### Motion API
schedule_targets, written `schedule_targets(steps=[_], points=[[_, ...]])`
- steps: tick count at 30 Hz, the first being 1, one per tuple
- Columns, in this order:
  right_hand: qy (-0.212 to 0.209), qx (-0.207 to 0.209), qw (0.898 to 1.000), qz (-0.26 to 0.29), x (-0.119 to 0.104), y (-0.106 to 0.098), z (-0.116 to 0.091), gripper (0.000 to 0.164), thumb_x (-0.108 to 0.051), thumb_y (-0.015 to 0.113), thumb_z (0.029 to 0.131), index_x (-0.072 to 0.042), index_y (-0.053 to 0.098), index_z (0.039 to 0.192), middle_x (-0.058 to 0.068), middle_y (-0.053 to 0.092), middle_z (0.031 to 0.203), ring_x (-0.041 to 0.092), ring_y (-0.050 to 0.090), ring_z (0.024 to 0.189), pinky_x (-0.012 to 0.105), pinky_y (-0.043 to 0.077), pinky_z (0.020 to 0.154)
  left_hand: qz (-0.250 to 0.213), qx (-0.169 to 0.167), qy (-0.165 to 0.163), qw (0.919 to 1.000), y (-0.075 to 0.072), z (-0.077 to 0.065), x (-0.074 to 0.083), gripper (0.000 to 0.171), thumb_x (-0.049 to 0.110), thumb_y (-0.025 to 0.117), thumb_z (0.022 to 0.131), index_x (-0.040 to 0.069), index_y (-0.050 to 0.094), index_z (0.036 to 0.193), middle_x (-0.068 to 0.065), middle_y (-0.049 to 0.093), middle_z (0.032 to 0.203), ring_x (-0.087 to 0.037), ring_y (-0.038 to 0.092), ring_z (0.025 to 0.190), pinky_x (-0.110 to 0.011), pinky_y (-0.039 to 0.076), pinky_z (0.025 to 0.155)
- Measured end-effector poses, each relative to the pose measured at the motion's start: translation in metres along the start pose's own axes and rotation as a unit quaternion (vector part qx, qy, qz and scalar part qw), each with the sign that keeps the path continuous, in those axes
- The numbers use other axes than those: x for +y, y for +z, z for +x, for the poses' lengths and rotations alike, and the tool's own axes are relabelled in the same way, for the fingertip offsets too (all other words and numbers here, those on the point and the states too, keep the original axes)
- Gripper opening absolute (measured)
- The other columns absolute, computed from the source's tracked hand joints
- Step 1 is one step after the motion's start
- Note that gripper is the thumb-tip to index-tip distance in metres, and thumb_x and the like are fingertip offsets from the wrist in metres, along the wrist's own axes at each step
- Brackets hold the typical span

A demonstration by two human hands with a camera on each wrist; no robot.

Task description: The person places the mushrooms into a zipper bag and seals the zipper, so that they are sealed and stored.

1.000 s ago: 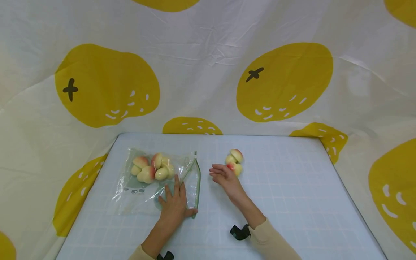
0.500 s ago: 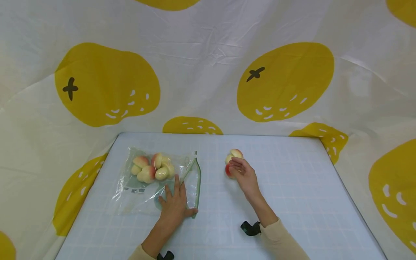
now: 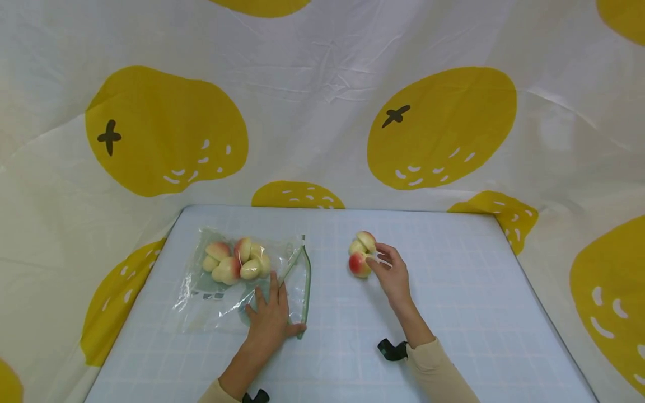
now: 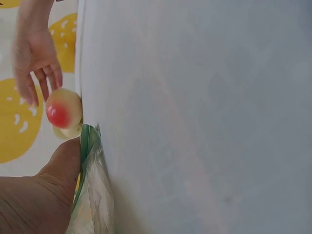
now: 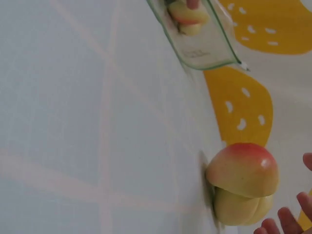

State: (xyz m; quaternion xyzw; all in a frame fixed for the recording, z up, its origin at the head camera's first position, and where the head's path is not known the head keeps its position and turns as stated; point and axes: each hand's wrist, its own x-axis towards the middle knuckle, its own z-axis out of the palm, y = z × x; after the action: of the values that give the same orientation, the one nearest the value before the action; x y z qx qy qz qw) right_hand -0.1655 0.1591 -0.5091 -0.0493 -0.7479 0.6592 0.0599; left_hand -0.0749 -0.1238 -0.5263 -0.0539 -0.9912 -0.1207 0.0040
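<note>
Pressing w/ L hand [image 3: 270, 322] on the clear zip bag [image 3: 201, 313], down at its near R part, w/ fingers spread wide & pretty straight, w/ thumb out to the green mouth edge [image 3: 308, 296]. Over on the other side, hovering w/ R hand [image 3: 395, 277], open, w/ thumb & fingers apart and slightly bent, right up beside the nearer loose piece [image 3: 359, 265]. Can't tell abt contact from head view; in R wrist view, showing a gap betw. fingertips & mushroom shape.

Lying on its side, that one: mushroom-shaped, cream, w/ a red blush on the cap. Just behind it, apparently touching: the farther loose piece [image 3: 367, 241], same sort. Both out on the table [image 3: 478, 302], well apart from the bag. Inside the bag, bunched toward the far end: several more bagged pieces [image 3: 229, 271], cream & red too, seen thru the plastic.

Also in shot: beige sleeves [image 3: 438, 369], dark wrist gear [image 3: 392, 351], pale checked cover on tbl., & at the back a white cloth [image 3: 307, 129] w/ big yellow fruit prints [image 3: 171, 134].
</note>
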Motion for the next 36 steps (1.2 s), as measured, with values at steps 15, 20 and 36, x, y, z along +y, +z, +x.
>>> schedule_targets(steps=[15, 20, 36], points=[[0.074, -0.049, 0.993, -0.083, 0.019, 0.004, 0.000, 0.069, -0.017, 0.079, 0.086, -0.002, 0.043, 0.144, 0.023, 0.048, 0.140, 0.037, 0.047, 0.128, 0.051, 0.038, 0.105, -0.016, -0.007, -0.007, 0.9998, -0.002, 0.000, 0.000, 0.118, 0.058, 0.089, 0.061, -0.009, 0.040, 0.145, -0.026, 0.015, 0.162, -0.067, 0.032, 0.128, -0.083, 0.034, 0.083], [0.072, -0.047, 0.992, -0.087, 0.021, 0.004, 0.002, 0.067, -0.015, 0.077, 0.086, -0.002, 0.045, 0.143, 0.024, 0.050, 0.138, 0.037, 0.047, 0.127, 0.051, 0.038, 0.105, -0.016, -0.009, -0.006, 0.9998, -0.001, 0.000, 0.000, 0.118, 0.058, 0.089, 0.061, -0.009, 0.040, 0.145, -0.026, 0.014, 0.162, -0.067, 0.032, 0.129, -0.083, 0.034, 0.083], [0.072, -0.041, 0.993, -0.082, 0.023, 0.002, 0.003, 0.063, -0.017, 0.079, 0.084, -0.003, 0.050, 0.138, 0.021, 0.055, 0.131, 0.034, 0.050, 0.121, 0.047, 0.039, 0.101, -0.015, -0.005, -0.013, 0.9998, 0.000, 0.002, 0.001, 0.119, 0.059, 0.090, 0.059, -0.008, 0.041, 0.145, -0.025, 0.015, 0.162, -0.065, 0.032, 0.129, -0.082, 0.035, 0.084]])
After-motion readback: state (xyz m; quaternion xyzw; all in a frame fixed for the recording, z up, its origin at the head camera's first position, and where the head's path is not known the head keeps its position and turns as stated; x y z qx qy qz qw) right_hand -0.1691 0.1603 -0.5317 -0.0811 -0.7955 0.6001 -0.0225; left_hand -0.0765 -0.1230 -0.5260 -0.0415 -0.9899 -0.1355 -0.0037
